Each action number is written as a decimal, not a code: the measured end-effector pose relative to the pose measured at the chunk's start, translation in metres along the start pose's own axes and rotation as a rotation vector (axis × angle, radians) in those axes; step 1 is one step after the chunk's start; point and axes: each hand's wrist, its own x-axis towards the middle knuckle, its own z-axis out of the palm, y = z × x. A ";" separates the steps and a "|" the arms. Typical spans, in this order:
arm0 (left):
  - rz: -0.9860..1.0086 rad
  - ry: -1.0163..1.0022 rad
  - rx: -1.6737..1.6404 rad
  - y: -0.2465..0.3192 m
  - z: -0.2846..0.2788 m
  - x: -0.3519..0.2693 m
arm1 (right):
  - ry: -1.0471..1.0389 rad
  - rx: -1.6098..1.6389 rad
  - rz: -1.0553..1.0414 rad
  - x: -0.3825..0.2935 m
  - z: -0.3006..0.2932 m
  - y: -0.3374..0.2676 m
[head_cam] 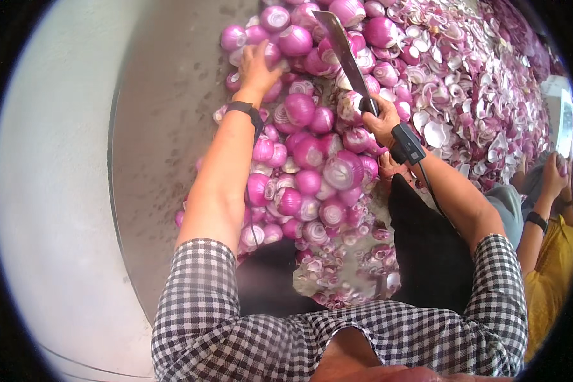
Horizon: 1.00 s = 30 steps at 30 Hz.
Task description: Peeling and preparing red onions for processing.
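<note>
My right hand grips the dark handle of a large, long-bladed knife. Its blade points up and away over the heap, with the squared tip at the top of the view. My left hand reaches to the far left part of the heap of peeled red onions. Its fingers lie around a red onion, slightly blurred, and I cannot tell whether they grip it. Many onions in the heap have cut ends showing pale rings.
A wide bank of loose onion skins and trimmings spreads at the right. More scraps lie between my knees. Another person's hand holds something purple at the far right. A pale wall rises from the grey floor at the left.
</note>
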 end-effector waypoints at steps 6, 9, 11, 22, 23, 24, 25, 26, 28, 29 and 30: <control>0.031 -0.043 -0.069 0.010 0.014 -0.029 | 0.000 0.006 0.010 -0.001 0.003 -0.003; -0.017 -0.006 -0.187 0.025 0.024 -0.045 | 0.018 -0.045 -0.008 0.001 0.000 0.001; -0.047 -0.020 -0.266 0.031 0.022 -0.054 | 0.027 -0.077 -0.009 -0.001 -0.003 0.007; -0.042 -0.407 -0.433 -0.003 -0.036 -0.146 | 0.069 0.005 0.016 -0.014 0.004 0.000; -0.047 -0.414 -0.444 0.005 -0.042 -0.162 | 0.076 0.010 0.006 -0.015 0.004 0.003; -0.064 -0.410 -0.455 0.007 -0.046 -0.175 | 0.077 0.072 -0.019 -0.017 0.009 0.000; -0.034 -0.402 -0.436 0.014 -0.050 -0.184 | 0.085 0.080 -0.021 -0.019 0.007 0.001; -0.006 -0.394 -0.416 0.020 -0.056 -0.191 | 0.093 0.088 -0.023 -0.021 0.006 0.001; 0.033 -0.412 -0.385 0.031 -0.072 -0.206 | 0.124 0.147 -0.001 -0.026 0.009 -0.003; 0.026 -0.420 -0.356 0.037 -0.082 -0.213 | 0.109 0.121 -0.036 -0.026 0.008 -0.001; 0.025 -0.426 -0.334 0.047 -0.094 -0.219 | 0.110 0.130 -0.033 -0.028 0.006 0.001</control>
